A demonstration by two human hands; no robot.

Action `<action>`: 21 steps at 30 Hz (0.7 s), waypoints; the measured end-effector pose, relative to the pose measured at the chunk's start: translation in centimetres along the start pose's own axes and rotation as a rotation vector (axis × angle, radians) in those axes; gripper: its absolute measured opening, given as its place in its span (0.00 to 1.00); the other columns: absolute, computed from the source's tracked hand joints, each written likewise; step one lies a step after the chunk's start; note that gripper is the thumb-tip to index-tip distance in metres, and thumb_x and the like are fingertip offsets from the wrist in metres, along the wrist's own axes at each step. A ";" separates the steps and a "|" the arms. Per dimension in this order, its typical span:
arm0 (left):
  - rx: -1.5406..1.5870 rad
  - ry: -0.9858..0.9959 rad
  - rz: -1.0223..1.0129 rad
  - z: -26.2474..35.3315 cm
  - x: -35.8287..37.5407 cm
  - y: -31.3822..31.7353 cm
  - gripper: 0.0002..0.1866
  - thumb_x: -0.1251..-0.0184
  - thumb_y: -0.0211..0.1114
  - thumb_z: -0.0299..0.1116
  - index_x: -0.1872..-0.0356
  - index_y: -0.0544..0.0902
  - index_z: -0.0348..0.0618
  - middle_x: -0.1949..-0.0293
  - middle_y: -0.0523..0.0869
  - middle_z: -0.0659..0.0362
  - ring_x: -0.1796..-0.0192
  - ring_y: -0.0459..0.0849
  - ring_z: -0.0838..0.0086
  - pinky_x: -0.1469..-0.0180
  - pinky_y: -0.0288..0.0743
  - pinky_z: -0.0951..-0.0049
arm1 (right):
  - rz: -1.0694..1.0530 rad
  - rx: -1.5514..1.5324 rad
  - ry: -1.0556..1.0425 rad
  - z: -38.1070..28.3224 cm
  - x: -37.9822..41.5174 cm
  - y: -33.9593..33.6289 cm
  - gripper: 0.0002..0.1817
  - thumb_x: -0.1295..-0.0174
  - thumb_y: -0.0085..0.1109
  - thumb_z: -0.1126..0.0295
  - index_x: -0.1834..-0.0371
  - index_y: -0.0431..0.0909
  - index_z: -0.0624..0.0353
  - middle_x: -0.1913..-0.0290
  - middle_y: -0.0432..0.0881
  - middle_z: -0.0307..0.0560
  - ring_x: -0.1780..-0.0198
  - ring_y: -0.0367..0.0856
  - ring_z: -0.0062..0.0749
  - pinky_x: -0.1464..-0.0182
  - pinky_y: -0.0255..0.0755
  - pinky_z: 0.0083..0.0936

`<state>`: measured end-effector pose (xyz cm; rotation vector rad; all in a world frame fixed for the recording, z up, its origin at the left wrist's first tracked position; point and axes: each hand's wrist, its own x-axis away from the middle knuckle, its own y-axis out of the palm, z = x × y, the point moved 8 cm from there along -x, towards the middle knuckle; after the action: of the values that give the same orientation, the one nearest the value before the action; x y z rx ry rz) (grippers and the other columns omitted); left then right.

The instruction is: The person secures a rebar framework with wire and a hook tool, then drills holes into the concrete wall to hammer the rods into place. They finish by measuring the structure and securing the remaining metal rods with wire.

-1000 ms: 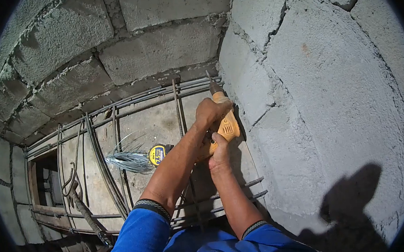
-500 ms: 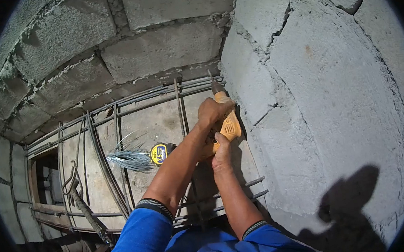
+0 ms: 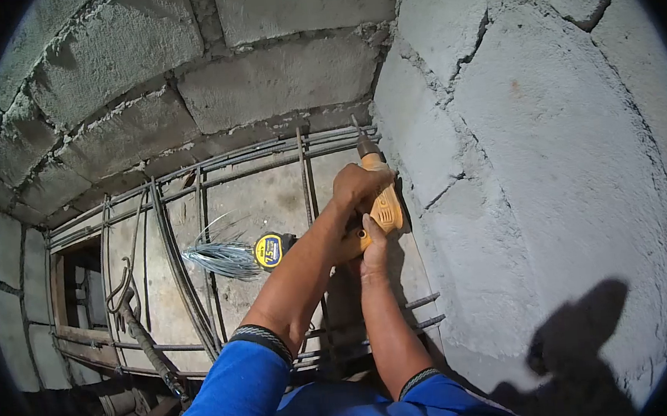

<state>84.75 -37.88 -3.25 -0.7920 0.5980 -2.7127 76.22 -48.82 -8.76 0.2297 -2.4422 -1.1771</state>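
A yellow power drill [image 3: 385, 208] points away from me, its bit toward the foot of the far block wall near the corner. My left hand [image 3: 359, 184] wraps round the front of the drill body, behind the dark chuck. Farther back, my right hand [image 3: 375, 250] grips the drill at its handle, the thumb up along its side; the trigger is hidden. Left of my left forearm lie a yellow and black tape measure [image 3: 269, 250] and a bundle of thin tie wire [image 3: 221, 260] on the pale board [image 3: 271, 201].
Steel reinforcing bars [image 3: 164, 235] run along and across the board. A tool with a wrapped handle and hooked wire [image 3: 143, 341] leans at the left, near a framed opening [image 3: 83, 283]. Concrete block walls [image 3: 278, 80] rise ahead, and a rough plastered wall [image 3: 503, 196] stands close on the right.
The view has shifted slightly, so the scene sits a little farther right. Both hands keep their hold on the drill, with its bit by the same spot near the corner.
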 end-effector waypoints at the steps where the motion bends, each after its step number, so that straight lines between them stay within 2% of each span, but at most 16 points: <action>1: 0.016 -0.029 -0.004 -0.2 -0.4 0.1 0.38 0.54 0.73 0.63 0.62 0.87 0.29 0.66 0.90 0.49 0.63 0.90 0.62 0.60 0.82 0.67 | -0.002 0.027 -0.007 -0.2 0.1 0.1 0.23 0.35 0.64 0.62 0.38 0.73 0.55 0.51 0.82 0.43 0.51 0.83 0.37 0.48 0.79 0.40; 5: 0.093 -0.019 0.011 -0.4 -1.6 0.7 0.37 0.54 0.74 0.61 0.61 0.88 0.30 0.64 0.90 0.48 0.63 0.91 0.62 0.58 0.83 0.68 | 0.032 -0.027 0.068 0.8 -1.3 -1.1 0.23 0.38 0.63 0.64 0.40 0.73 0.55 0.53 0.82 0.45 0.54 0.83 0.38 0.49 0.80 0.39; 7: 0.088 -0.069 0.022 0.4 0.1 0.0 0.37 0.54 0.74 0.61 0.61 0.88 0.30 0.63 0.90 0.47 0.62 0.91 0.61 0.57 0.83 0.67 | 0.077 -0.103 0.096 1.0 -0.7 -0.8 0.19 0.40 0.64 0.67 0.46 0.75 0.56 0.60 0.79 0.41 0.64 0.81 0.34 0.58 0.79 0.34; 9: 0.082 -0.114 0.028 0.0 0.4 0.2 0.37 0.54 0.74 0.61 0.60 0.88 0.29 0.62 0.90 0.46 0.61 0.91 0.61 0.57 0.83 0.66 | 0.105 -0.085 0.100 1.2 -0.7 -1.4 0.20 0.41 0.63 0.68 0.45 0.74 0.56 0.60 0.79 0.41 0.63 0.81 0.34 0.58 0.79 0.33; 11: 0.054 -0.039 0.082 0.0 -0.3 -0.2 0.37 0.53 0.73 0.61 0.60 0.87 0.28 0.61 0.90 0.45 0.59 0.91 0.59 0.54 0.82 0.65 | 0.113 -0.057 0.103 1.7 -2.0 -2.4 0.21 0.42 0.63 0.69 0.45 0.74 0.57 0.59 0.79 0.41 0.62 0.81 0.33 0.58 0.79 0.33; 13: 0.049 -0.038 0.104 0.2 -0.2 -0.3 0.38 0.53 0.72 0.62 0.60 0.87 0.28 0.61 0.90 0.44 0.59 0.91 0.58 0.54 0.82 0.65 | 0.066 0.069 0.001 2.8 -4.0 -5.7 0.22 0.40 0.60 0.65 0.43 0.73 0.58 0.55 0.82 0.46 0.56 0.83 0.40 0.50 0.81 0.40; 15: 0.028 -0.032 0.124 -0.3 -0.6 -0.4 0.38 0.52 0.71 0.63 0.61 0.87 0.28 0.61 0.90 0.44 0.59 0.91 0.57 0.53 0.82 0.64 | 0.076 0.044 0.038 2.9 -3.5 -5.3 0.22 0.40 0.60 0.66 0.43 0.73 0.58 0.55 0.82 0.46 0.56 0.83 0.39 0.50 0.81 0.40; 17: 0.015 0.008 0.125 -0.1 -1.0 -0.2 0.41 0.52 0.70 0.65 0.61 0.87 0.26 0.63 0.89 0.44 0.61 0.90 0.59 0.58 0.81 0.65 | 0.089 0.009 0.049 2.3 -2.8 -4.1 0.22 0.40 0.60 0.66 0.43 0.73 0.58 0.55 0.82 0.46 0.56 0.83 0.39 0.50 0.81 0.40; 21: 0.001 0.006 0.071 0.4 -0.6 -0.4 0.41 0.53 0.69 0.66 0.62 0.87 0.27 0.64 0.90 0.46 0.61 0.90 0.59 0.58 0.81 0.65 | 0.135 0.051 0.083 -0.2 0.3 -0.2 0.23 0.42 0.61 0.68 0.41 0.73 0.57 0.55 0.81 0.44 0.55 0.83 0.38 0.48 0.80 0.39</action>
<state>85.39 -37.43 -2.96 -0.7485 0.6139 -2.6513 76.00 -49.16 -8.74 0.1238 -2.3772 -1.0280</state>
